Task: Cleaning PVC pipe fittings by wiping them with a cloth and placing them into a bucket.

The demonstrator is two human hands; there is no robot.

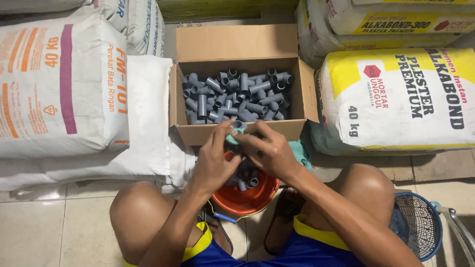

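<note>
Gripping a small grey pipe fitting (pixel 239 126) together with a scrap of teal cloth (pixel 232 138), we are using both hands: our left hand (pixel 213 160) is closing around it from one side and our right hand (pixel 269 151) is pinching it from the other, fingers clenched on the piece. We are holding it just above the orange bucket (pixel 247 200), which is sitting between our knees, and just in front of the near wall of the cardboard box (pixel 237 131).

We are judging the fitting to be light and rigid, hard plastic that will not give under the fingers, smooth enough to slip if held only by its round barrel. Taking it across one open socket end, with the cloth between skin and plastic, looks the surest hold.

Beyond the bucket, the box is holding a heap of like grey fittings (pixel 237 94). More of them (pixel 246 180) are lying in the bucket. Large sacks (pixel 59 84) are standing on either side of the box, and a blue mesh basket (pixel 418 225) is sitting well off to the right of the bucket.

Much is staying hidden from us: our fingers are covering most of the held piece, so we cannot tell its exact shape, nor how much of the cloth is wrapped around it. Our hands are also masking most of the bucket's contents.
</note>
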